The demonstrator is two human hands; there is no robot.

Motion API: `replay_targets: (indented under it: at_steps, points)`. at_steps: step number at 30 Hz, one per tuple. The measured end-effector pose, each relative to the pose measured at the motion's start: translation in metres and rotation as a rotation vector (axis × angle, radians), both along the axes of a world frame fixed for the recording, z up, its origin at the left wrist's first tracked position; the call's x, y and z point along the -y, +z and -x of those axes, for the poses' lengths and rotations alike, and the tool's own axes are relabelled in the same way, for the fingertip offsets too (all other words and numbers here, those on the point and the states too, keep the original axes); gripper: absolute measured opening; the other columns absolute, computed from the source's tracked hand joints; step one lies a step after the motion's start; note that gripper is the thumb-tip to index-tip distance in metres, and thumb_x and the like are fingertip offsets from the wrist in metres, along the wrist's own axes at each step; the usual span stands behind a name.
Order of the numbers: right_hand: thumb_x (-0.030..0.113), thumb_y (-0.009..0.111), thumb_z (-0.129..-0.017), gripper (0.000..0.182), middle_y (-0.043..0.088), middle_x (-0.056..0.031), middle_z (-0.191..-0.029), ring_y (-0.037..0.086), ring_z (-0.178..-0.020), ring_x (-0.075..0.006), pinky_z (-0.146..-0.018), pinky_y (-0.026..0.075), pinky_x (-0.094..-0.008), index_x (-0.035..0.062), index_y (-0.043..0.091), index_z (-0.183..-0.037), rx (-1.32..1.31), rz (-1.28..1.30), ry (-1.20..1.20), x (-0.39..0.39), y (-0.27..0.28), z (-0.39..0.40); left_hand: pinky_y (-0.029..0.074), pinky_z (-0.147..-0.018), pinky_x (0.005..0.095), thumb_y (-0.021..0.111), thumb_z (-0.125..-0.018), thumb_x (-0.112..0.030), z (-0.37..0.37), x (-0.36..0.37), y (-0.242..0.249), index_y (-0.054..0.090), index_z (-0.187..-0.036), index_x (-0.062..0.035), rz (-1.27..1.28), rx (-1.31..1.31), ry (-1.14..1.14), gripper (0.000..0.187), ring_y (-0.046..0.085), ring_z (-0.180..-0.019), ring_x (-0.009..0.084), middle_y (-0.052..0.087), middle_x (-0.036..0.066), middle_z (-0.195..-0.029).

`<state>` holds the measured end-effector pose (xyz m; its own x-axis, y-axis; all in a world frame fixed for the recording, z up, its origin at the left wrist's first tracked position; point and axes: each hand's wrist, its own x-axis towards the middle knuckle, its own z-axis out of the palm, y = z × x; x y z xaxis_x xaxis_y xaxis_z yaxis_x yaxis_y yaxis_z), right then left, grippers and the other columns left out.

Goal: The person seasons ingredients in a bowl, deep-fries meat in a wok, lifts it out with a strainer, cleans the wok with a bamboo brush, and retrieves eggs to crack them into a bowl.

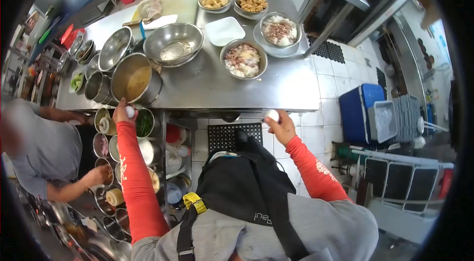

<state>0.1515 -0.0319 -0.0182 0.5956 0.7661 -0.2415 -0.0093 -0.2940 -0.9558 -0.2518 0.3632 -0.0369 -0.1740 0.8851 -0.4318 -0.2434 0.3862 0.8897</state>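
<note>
My right hand point(282, 129), in front of the steel table's front edge, grips a white egg point(271, 115) between thumb and fingers. On the left, my left hand point(123, 113) is closed around another white egg point(130, 111), its fingertips right at the rim of a deep steel pot point(153, 86) with yellowish liquid inside. A wide steel bowl point(188, 39) stands behind the pot. Nearer the right hand, a steel bowl of rice topped with chopped pinkish meat point(243, 59) rests on the steel table point(207, 91).
A second topped rice bowl point(280, 30), a white square dish point(224, 31) and two bowls of golden pieces stand farther back. Left of me, a co-worker point(54, 137) reaches over containers of ingredients. A blue cooler point(353, 113) stands on the floor at right.
</note>
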Motion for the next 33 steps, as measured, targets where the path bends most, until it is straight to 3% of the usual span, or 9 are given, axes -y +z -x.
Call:
replay_targets:
  at_steps: [7,11,23,28,33]
  points:
    - [0.026,0.070,-0.086,0.044,0.059,-0.0048,-0.077,0.054,-0.055,-0.0086,-0.047,0.046,-0.0222,-0.0013,0.054,-0.117,-0.085,-0.024,-0.390,0.038,-0.021,-0.004,0.051,-0.048,0.0382,0.064,-0.082,-0.012,0.006,-0.010,0.013,0.057,-0.092,-0.0083,0.044,0.037,0.024,0.013,0.062,-0.061,0.0243,0.060,0.009,-0.079]
    - [0.030,0.069,-0.086,0.036,0.059,-0.0063,-0.075,0.056,-0.053,-0.0114,-0.047,0.046,-0.0239,0.0033,0.056,-0.106,-0.093,-0.014,-0.421,0.044,-0.027,-0.010,0.051,-0.048,0.0378,0.064,-0.083,-0.014,0.003,-0.001,0.033,0.056,-0.092,-0.0083,0.044,0.026,-0.013,0.013,0.062,-0.061,0.0244,0.060,0.008,-0.078]
    - [0.027,0.068,-0.086,0.038,0.061,-0.0080,-0.080,0.056,-0.054,-0.0108,-0.047,0.046,-0.0230,-0.0016,0.055,-0.108,-0.061,-0.016,-0.440,0.018,-0.038,-0.033,0.054,-0.050,0.0375,0.065,-0.083,-0.020,0.007,0.087,0.106,0.056,-0.092,-0.0094,0.001,-0.074,-0.147,0.016,0.062,-0.064,0.0231,0.061,0.007,-0.081]
    - [0.027,0.068,-0.087,0.042,0.062,-0.0089,-0.081,0.056,-0.053,-0.0110,-0.047,0.046,-0.0236,-0.0020,0.052,-0.113,-0.053,-0.023,-0.457,0.011,-0.048,-0.036,0.055,-0.049,0.0361,0.068,-0.083,-0.021,-0.009,0.127,0.104,0.055,-0.085,-0.0103,-0.016,-0.070,-0.258,0.017,0.061,-0.060,0.0186,0.060,0.005,-0.072]
    - [0.033,0.068,-0.087,0.049,0.062,-0.0108,-0.083,0.059,-0.055,-0.0122,-0.046,0.047,-0.0232,-0.0031,0.050,-0.116,-0.028,-0.040,-0.505,0.022,-0.059,-0.038,0.055,-0.049,0.0338,0.065,-0.086,-0.019,-0.036,0.158,0.084,0.054,-0.082,-0.0127,-0.026,0.003,-0.330,0.013,0.061,-0.067,0.0150,0.060,0.001,-0.080]
